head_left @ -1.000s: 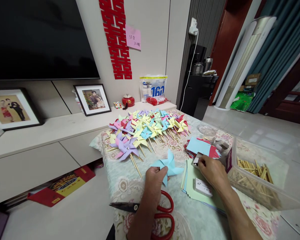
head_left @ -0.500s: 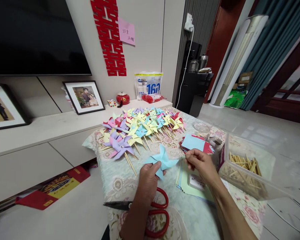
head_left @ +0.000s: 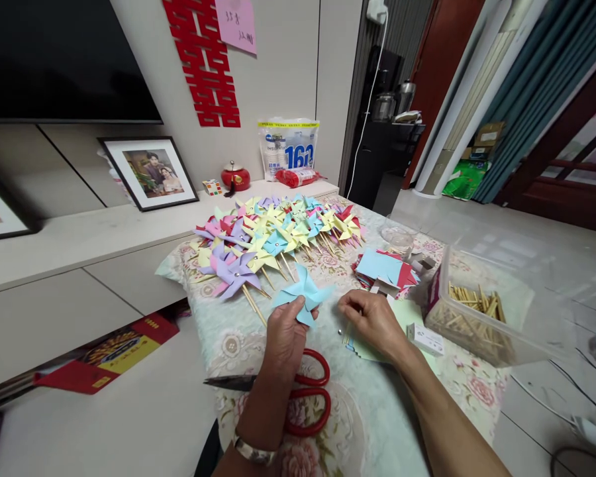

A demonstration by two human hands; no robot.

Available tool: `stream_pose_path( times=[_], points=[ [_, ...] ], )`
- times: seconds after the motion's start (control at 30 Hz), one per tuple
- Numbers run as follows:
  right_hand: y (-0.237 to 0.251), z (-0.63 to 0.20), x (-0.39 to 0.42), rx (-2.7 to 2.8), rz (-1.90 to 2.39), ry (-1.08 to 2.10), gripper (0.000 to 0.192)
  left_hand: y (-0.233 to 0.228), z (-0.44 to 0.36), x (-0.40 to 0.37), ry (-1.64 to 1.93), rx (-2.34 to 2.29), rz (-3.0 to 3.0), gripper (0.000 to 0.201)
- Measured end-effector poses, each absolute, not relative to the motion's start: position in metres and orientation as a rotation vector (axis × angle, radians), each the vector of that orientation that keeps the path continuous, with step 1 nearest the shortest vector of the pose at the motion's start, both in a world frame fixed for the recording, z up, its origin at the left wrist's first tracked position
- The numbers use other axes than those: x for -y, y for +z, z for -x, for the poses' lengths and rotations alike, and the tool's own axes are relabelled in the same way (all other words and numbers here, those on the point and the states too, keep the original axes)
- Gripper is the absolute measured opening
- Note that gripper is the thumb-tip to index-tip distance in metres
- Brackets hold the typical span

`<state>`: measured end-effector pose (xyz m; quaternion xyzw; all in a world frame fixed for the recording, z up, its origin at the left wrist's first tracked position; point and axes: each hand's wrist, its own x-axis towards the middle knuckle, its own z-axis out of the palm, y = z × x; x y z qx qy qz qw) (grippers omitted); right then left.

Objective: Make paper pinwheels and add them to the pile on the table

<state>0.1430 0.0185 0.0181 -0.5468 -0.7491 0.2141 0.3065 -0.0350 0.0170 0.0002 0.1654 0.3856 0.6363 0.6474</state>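
Note:
My left hand (head_left: 284, 334) pinches the middle of a light blue paper pinwheel (head_left: 304, 291) above the floral tablecloth (head_left: 377, 424). My right hand (head_left: 372, 318) hovers just right of it with thumb and forefinger pressed together; a tiny pin-like item may be between them, but it is too small to tell. A small metal pin (head_left: 339, 329) shows just below those fingers. Red-handled scissors (head_left: 302, 394) lie under my left wrist. A stack of pale green and blue paper sheets (head_left: 407, 315) lies beneath my right hand.
Several finished pinwheels on sticks (head_left: 273, 235) cover the far part of the table. A stack of red and blue paper squares (head_left: 385, 268), a small white box (head_left: 426, 338) and a clear bin of wooden sticks (head_left: 477, 308) sit to the right. A low cabinet (head_left: 79, 265) stands left.
My right hand left the small box beside the bin and moved left toward the blue pinwheel, fingers pinched. The left hand kept holding the pinwheel. The view shifted down and right.

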Motion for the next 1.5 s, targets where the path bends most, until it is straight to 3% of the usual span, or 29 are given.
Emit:
stream_pose_path(
  times=[0.13,0.33,0.6,0.93,1.27,1.5],
  points=[
    [0.026,-0.137,-0.012,2.301,1.54,0.517,0.017,0.002,0.034,-0.017,1.447,-0.897,-0.378,0.026],
    [0.028,-0.127,-0.01,2.509,1.768,0.461,0.0,0.0,0.032,-0.017,1.414,-0.928,-0.479,0.023],
    [0.023,-0.122,-0.011,2.519,1.769,0.398,0.01,-0.001,0.031,-0.016,1.424,-0.905,-0.436,0.025],
    [0.02,-0.127,-0.011,1.975,1.432,0.734,0.014,-0.002,0.032,-0.015,1.435,-0.868,-0.434,0.02],
    [0.017,-0.129,-0.018,1.35,1.16,1.434,0.023,-0.004,0.032,-0.017,1.467,-0.856,-0.411,0.028],
    [0.021,-0.128,-0.016,1.303,1.117,1.462,0.028,-0.004,0.034,-0.017,1.487,-0.844,-0.392,0.029]
  ],
)
